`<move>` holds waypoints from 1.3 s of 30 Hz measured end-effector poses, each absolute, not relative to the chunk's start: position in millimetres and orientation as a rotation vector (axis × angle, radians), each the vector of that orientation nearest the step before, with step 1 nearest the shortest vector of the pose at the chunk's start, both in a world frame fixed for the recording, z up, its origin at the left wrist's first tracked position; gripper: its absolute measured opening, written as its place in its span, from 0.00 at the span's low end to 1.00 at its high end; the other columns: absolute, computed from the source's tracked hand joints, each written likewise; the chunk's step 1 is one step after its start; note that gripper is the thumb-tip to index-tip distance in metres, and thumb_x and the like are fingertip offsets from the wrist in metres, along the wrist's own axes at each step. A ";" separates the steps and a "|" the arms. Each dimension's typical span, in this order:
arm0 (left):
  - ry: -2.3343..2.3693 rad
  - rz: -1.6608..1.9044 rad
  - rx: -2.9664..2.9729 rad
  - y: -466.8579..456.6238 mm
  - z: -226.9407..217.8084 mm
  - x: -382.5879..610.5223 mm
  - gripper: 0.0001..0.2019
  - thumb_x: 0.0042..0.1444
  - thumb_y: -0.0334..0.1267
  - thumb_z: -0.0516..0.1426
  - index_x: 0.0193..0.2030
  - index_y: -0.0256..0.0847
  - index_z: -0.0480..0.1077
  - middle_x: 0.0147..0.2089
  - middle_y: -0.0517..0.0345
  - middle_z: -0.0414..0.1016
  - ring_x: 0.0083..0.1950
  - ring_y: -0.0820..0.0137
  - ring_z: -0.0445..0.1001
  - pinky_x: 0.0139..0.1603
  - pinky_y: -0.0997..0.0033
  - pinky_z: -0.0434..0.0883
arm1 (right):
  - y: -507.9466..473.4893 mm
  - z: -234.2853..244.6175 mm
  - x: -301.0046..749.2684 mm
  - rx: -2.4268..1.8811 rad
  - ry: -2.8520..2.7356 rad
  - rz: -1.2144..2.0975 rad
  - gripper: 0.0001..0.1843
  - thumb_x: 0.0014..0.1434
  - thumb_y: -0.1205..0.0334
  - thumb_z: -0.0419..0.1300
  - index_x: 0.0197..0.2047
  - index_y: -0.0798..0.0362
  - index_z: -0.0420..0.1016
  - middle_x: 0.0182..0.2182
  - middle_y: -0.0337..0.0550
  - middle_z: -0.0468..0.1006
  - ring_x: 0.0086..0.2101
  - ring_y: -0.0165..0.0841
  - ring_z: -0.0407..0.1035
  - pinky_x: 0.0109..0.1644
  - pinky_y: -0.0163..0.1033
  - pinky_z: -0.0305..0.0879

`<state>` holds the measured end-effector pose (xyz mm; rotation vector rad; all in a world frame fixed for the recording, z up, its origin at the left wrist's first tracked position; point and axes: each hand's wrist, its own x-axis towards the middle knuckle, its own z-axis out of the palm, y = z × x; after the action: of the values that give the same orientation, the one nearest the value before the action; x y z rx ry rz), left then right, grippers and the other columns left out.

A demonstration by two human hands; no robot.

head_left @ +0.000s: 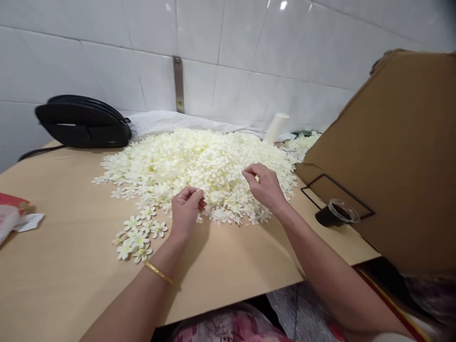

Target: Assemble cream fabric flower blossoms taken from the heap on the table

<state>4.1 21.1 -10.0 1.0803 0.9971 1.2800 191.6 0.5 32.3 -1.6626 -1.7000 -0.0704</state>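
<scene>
A big heap of cream-white fabric flowers point(199, 161) covers the middle of a light wooden table point(71, 266). My left hand point(185, 211) rests at the heap's near edge, fingers pinched together on a flower. My right hand point(263, 185) hovers over the heap's right side, fingertips pinched on a flower too. A small separate cluster of flowers point(137, 235) lies on the table just left of my left wrist, which wears a gold bangle point(158, 272).
A black bag point(83, 121) stands at the back left against the tiled wall. A large cardboard box point(395, 152) leans at the right, with a dark cup point(337, 213) beside it. A white roll point(276, 127) stands behind the heap. Red-and-white packaging point(10, 213) lies at the left edge.
</scene>
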 end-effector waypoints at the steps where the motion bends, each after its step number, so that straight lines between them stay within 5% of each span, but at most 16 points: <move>1: 0.991 1.280 1.089 20.4 -10.1 4.6 0.05 0.42 0.36 0.56 0.20 0.38 0.64 0.16 0.63 0.64 0.18 0.77 0.63 0.20 0.78 0.62 | -15.2 25.6 196.1 -1.718 -1.677 -0.033 0.10 0.54 0.64 0.48 0.23 0.53 0.64 0.24 0.39 0.67 0.28 0.30 0.61 0.33 0.35 0.54; 8: 0.963 1.286 1.156 16.5 -13.3 6.6 0.05 0.43 0.37 0.55 0.22 0.38 0.65 0.18 0.62 0.64 0.20 0.77 0.64 0.21 0.78 0.63 | -61.0 -21.1 199.1 -1.865 -1.651 0.133 0.09 0.50 0.58 0.54 0.23 0.53 0.66 0.23 0.39 0.69 0.29 0.31 0.62 0.34 0.36 0.55; 14: 1.000 1.279 1.156 16.9 -12.3 4.6 0.06 0.43 0.37 0.55 0.21 0.38 0.64 0.19 0.62 0.64 0.21 0.77 0.64 0.21 0.78 0.62 | -56.9 -20.1 195.6 -1.865 -1.691 0.137 0.08 0.51 0.66 0.51 0.22 0.53 0.66 0.24 0.39 0.69 0.30 0.31 0.61 0.35 0.36 0.54; 32: 0.968 1.257 1.122 15.2 -9.7 4.9 0.06 0.42 0.37 0.55 0.21 0.37 0.63 0.18 0.63 0.64 0.20 0.77 0.64 0.21 0.78 0.61 | -74.1 -32.0 163.5 -1.775 -2.223 -0.309 0.09 0.56 0.68 0.48 0.29 0.56 0.68 0.28 0.46 0.66 0.34 0.35 0.56 0.38 0.40 0.49; 39: 0.969 1.256 1.102 15.8 -9.7 3.7 0.06 0.42 0.37 0.55 0.21 0.37 0.63 0.19 0.63 0.64 0.20 0.77 0.65 0.20 0.79 0.61 | -76.2 -22.4 168.8 -1.703 -1.960 0.100 0.09 0.56 0.67 0.48 0.27 0.54 0.66 0.26 0.42 0.67 0.31 0.32 0.58 0.37 0.38 0.53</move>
<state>3.7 15.8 -9.7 1.1019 0.9687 1.2561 168.8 -76.2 -22.4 -1.7031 -1.9595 0.1003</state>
